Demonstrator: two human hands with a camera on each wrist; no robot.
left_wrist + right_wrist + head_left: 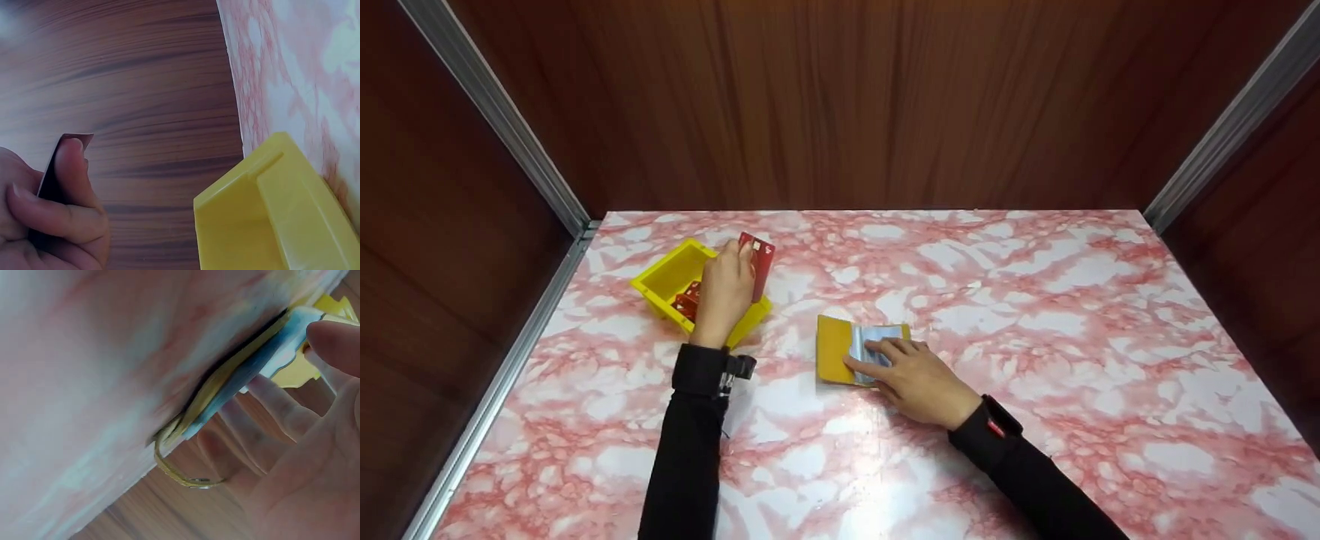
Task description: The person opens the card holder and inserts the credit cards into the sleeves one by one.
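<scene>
My left hand [725, 289] pinches a red bank card [763, 271] with a chip, above the right side of a yellow bin [664, 274]. In the left wrist view the fingers curl round the card [50, 183], which shows its dark edge. Red cards [687, 301] lie inside the bin, partly hidden by the hand. A yellow card holder [833, 351] lies spread on the table, its clear sleeves [864, 360] showing. Across those sleeves rests my right hand [926, 382], fingers extended. From the right wrist, its fingertips touch the bluish sleeves [242, 379], and a strap with a snap [199, 482] curls out.
The table [1035, 300] has a red and white marbled top. Brown wood-grain panels [840, 105] stand behind it and on both sides, with metal rails [502, 112] at the corners.
</scene>
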